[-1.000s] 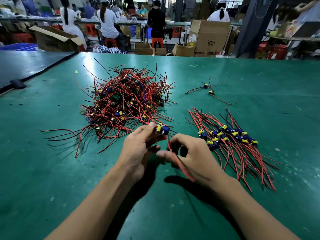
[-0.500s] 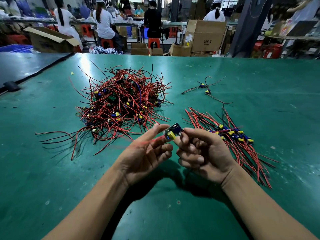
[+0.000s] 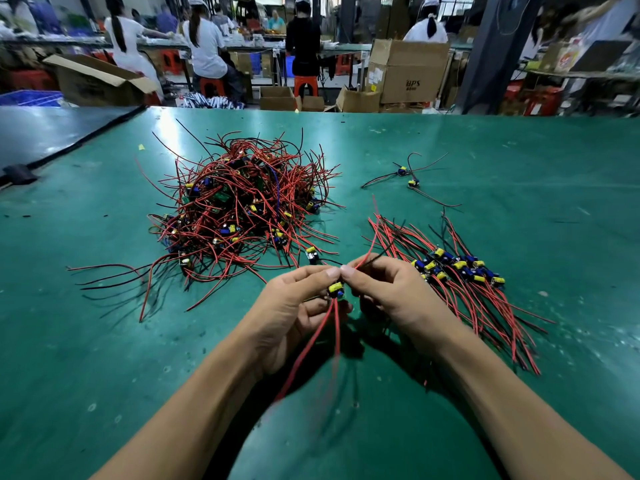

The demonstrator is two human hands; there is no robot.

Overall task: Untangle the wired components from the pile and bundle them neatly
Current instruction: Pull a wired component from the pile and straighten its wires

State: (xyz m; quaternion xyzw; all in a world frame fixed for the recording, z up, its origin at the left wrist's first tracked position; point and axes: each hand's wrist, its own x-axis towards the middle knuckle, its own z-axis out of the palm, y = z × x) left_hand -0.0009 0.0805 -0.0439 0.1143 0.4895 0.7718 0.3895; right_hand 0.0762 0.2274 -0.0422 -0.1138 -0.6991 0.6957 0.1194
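Wired component [image 3: 336, 289]: turned upright since earlier, leads [image 3: 313, 341] hanging straight for bundling.
Left grip [image 3: 291, 310]: pinches wired component.
Right grip [image 3: 391, 296]: pinches wired component, upper leads.

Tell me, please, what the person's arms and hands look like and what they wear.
Both forearms are bare to the frame edge; no sleeves show. The left hand and right hand are ungloved, and no rings, watch or wristbands are visible.

Left hand [image 3: 291, 306] and right hand [image 3: 391, 292] pinch the wired component [image 3: 336, 288], fingertips [image 3: 331, 272] touching
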